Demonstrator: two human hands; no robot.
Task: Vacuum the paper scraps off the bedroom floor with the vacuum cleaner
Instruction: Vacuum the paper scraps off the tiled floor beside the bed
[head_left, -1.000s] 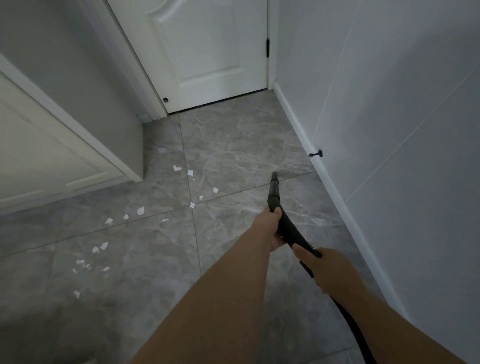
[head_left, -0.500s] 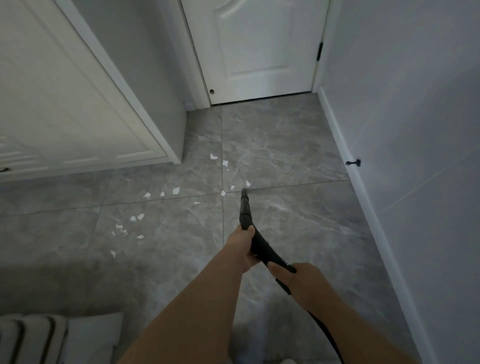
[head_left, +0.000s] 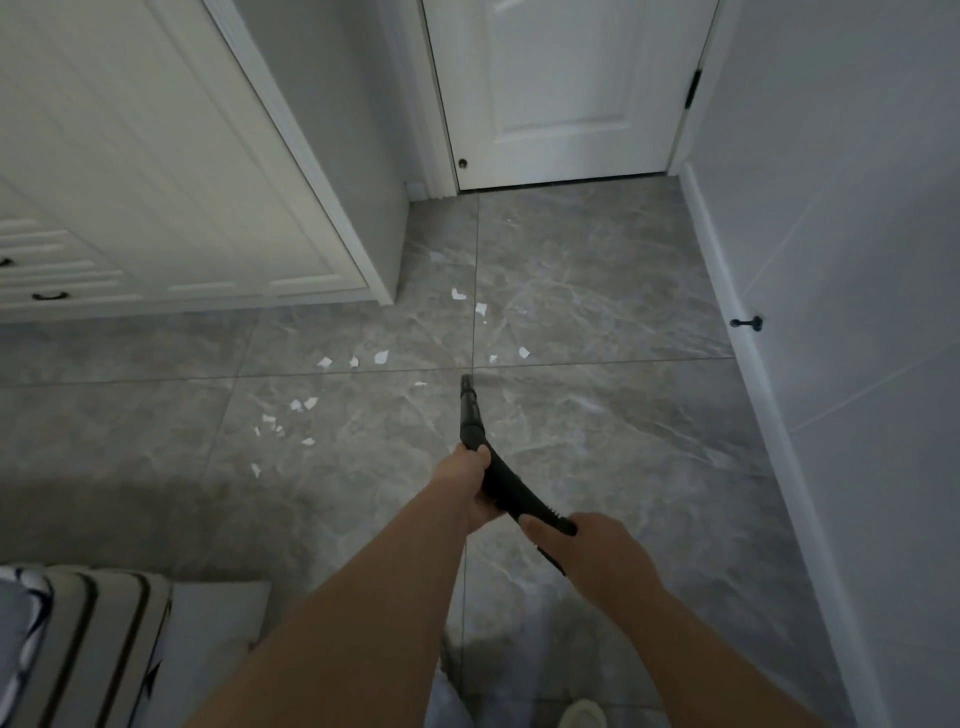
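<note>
A black vacuum nozzle (head_left: 470, 410) points away from me at the grey tiled floor (head_left: 597, 415), its tip near the crossing of the tile joints. My left hand (head_left: 470, 486) grips the black tube near the front. Further back, my right hand (head_left: 587, 553) grips the handle end, hiding the hose behind it. Several white paper scraps (head_left: 382, 357) lie scattered on the floor ahead and to the left of the nozzle tip, with more scraps (head_left: 458, 294) nearer the wardrobe corner.
A white wardrobe (head_left: 156, 182) with drawers stands at the left. A white door (head_left: 561, 88) is shut straight ahead. The right wall carries a white skirting board and a black door stop (head_left: 748, 323). Striped bedding (head_left: 88, 649) lies at the bottom left.
The view has swung left, bringing the wardrobe and bedding into sight. The nozzle has moved left across the floor toward the tile crossing and the scraps; both hands keep their grip.
</note>
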